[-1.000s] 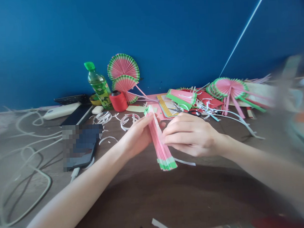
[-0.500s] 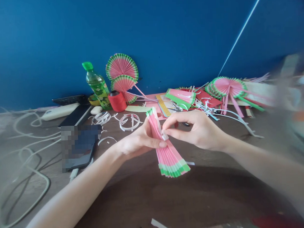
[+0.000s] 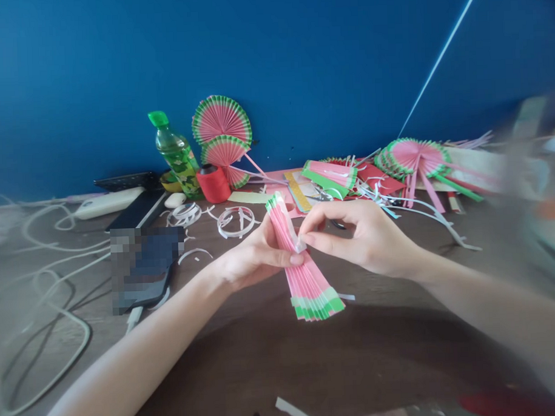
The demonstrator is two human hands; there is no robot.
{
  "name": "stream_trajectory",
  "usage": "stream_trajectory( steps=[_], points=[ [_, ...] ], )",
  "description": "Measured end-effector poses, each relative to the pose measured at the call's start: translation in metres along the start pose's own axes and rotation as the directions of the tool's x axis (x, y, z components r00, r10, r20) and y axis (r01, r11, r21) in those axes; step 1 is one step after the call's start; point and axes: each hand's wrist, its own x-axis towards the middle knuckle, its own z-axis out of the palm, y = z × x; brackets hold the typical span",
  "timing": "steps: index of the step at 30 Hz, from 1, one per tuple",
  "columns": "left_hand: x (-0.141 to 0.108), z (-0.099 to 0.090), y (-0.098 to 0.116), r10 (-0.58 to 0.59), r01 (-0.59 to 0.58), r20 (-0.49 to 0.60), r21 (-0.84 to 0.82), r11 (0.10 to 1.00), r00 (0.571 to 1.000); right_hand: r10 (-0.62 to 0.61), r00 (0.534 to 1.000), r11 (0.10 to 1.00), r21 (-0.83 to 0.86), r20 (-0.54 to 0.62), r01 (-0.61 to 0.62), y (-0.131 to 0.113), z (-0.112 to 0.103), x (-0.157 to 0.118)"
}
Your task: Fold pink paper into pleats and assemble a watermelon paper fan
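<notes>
Pink-green pleated paper [image 3: 311, 281] | between both hands [image 3: 324, 240] | left thumb across pleats

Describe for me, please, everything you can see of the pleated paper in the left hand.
The pleated paper is pink, with pale and green bands at both ends, and looks thin and crisply folded. The left hand grips it around its middle, thumb across the pleats, above the tabletop. It slants, its far end narrow and its near end fanned slightly open. At its edge, the right hand pinches a small whitish piece, of unclear material.
</notes>
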Motion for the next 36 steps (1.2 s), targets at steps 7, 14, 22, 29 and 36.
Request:
stream_trajectory(
  steps=[7, 14, 22, 29, 36],
  points=[
    [0.000, -0.002, 0.001, -0.004, 0.003, -0.020, -0.051, 0.999, 1.000, 0.021, 0.999, 0.998, 0.054, 0.044, -0.024, -0.001, -0.002, 0.001],
    [0.000, -0.005, -0.002, 0.024, -0.025, -0.073, -0.011, 1.000, 0.997, 0.050, 0.997, 0.994, 0.099, 0.054, -0.055, -0.001, 0.000, 0.001],
    [-0.002, 0.002, -0.001, -0.044, 0.045, -0.101, 0.010, 0.999, 0.994, 0.196, 0.980, 0.962, 0.194, -0.013, -0.190, -0.001, 0.002, 0.004],
    [-0.005, 0.003, -0.007, -0.149, 0.152, -0.082, 0.028, 0.988, 0.985, 0.212, 0.976, 0.935, 0.302, -0.053, -0.187, 0.010, -0.001, 0.008],
    [-0.007, 0.005, -0.011, -0.206, 0.211, -0.103, 0.037, 0.977, 0.973, 0.197, 0.976, 0.939, 0.304, -0.088, -0.162, 0.011, -0.004, 0.009]
  ],
)
